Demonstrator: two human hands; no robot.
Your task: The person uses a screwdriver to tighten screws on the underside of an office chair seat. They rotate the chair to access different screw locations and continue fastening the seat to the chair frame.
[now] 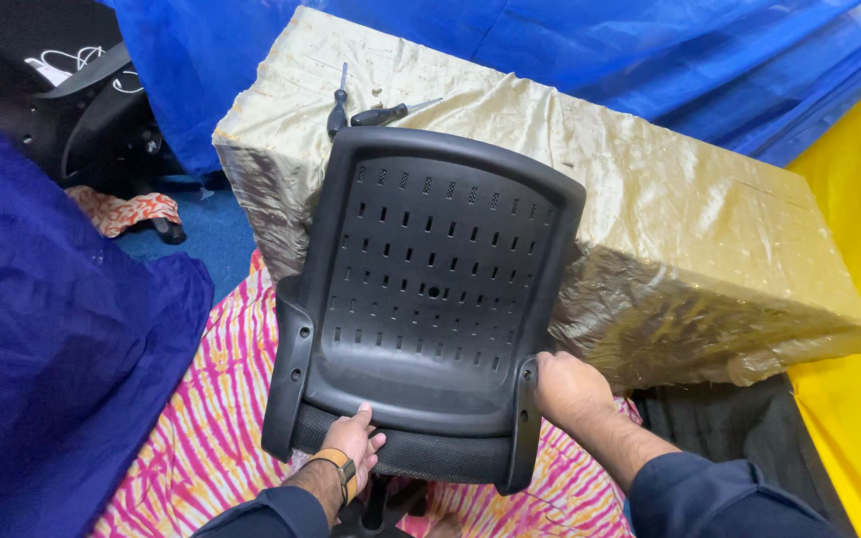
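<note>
A black plastic chair back [435, 289], slotted with rows of small holes, stands tilted at the centre of the view, its top edge leaning against a block draped in gold cloth [670, 209]. The left hand [354, 443], at 6 o'clock, presses on the lower lip of the shell; its fingers [363, 412] lie curled together against the plastic, the thumb underneath, with the mesh seat cushion [401, 453] just below them. The right hand [568, 387], at about 5 o'clock, wraps the right side bracket [524, 418] of the chair back, fingers clamped around its edge and partly hidden behind it. The left bracket [286, 384] hangs free at 7 o'clock. Two screwdrivers [371, 110] rest on the gold cloth at 12 o'clock, just beyond the chair back's top. A pink striped fabric [211, 418] covers the floor below.
</note>
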